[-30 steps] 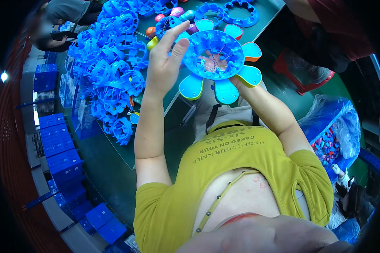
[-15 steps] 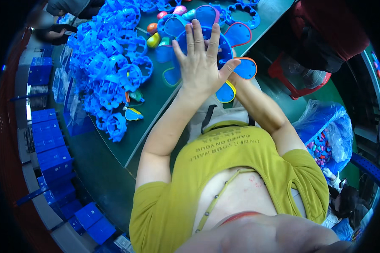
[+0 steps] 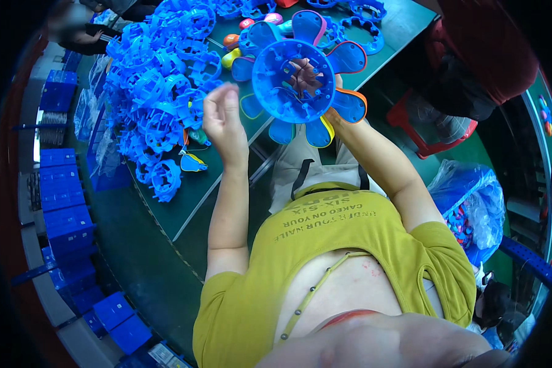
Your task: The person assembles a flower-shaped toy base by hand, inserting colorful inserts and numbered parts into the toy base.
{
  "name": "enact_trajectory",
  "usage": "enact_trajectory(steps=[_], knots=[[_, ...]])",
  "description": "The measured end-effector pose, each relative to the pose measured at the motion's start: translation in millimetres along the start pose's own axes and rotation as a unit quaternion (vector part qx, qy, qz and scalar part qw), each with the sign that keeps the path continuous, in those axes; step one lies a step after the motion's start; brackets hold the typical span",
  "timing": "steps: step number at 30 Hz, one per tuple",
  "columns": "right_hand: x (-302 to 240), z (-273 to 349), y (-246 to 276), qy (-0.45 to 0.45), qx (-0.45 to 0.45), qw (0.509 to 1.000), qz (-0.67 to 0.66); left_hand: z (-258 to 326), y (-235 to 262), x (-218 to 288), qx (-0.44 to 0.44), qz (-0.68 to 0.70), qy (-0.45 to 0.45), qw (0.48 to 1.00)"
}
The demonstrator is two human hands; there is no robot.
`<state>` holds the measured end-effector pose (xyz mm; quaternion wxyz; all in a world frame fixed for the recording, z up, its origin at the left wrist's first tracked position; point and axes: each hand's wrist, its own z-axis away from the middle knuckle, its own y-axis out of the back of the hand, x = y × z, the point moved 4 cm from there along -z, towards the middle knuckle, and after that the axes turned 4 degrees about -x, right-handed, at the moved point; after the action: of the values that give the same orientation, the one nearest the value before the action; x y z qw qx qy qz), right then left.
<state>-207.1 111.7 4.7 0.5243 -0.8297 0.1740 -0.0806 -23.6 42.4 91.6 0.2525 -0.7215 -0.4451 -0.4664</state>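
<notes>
A blue plastic flower-shaped toy (image 3: 300, 80) with a round ribbed centre and coloured-edged petals is held up above the green table (image 3: 196, 196). My right hand (image 3: 310, 76) grips it from behind; its fingers show through the centre. My left hand (image 3: 224, 122) hovers to the left of the toy, blurred, fingers loosely curled, holding nothing I can see. A big heap of blue ring-shaped plastic parts (image 3: 159, 86) lies on the table left of my left hand.
Small coloured petal pieces (image 3: 193, 162) lie near the table edge, and more coloured bits (image 3: 233, 40) beyond the toy. Blue crates (image 3: 64, 202) line the left floor. A blue plastic bag of parts (image 3: 472, 202) sits at right. Another person's hand (image 3: 80, 37) works at top left.
My left hand has come off the toy's face and drawn back to the left. The toy has tilted so its ribbed round centre now faces me.
</notes>
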Motion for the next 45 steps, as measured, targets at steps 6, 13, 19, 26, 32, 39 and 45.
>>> enact_trajectory(steps=[6, 13, 19, 26, 32, 39, 45], knots=[[-10, -8, 33, -0.01, -0.076, 0.995, -0.064, 16, -3, -32, -0.086, 0.0, 0.18, 0.98], [1, -22, -50, -0.013, -0.008, 0.992, 0.128, 2, -10, -37, -0.098, 0.144, 0.209, 0.962], [0, -34, -95, 0.164, 0.006, 0.629, 0.76, 1, -28, 11, -0.17, 0.407, 0.176, 0.88], [1, -46, -108, 0.151, -0.021, 0.524, 0.838, -10, -28, -22, -0.106, 0.566, 0.281, 0.768], [1, -37, -118, 0.131, -0.094, 0.316, 0.935, -1, -17, -63, -0.098, 0.564, 0.31, 0.759], [-7, -23, -114, 0.107, -0.077, 0.346, 0.929, -38, 4, -31, -0.306, 0.385, 0.235, 0.838], [-3, -19, -127, 0.106, -0.108, 0.274, 0.95, -38, 0, -44, -0.178, 0.295, 0.299, 0.89]])
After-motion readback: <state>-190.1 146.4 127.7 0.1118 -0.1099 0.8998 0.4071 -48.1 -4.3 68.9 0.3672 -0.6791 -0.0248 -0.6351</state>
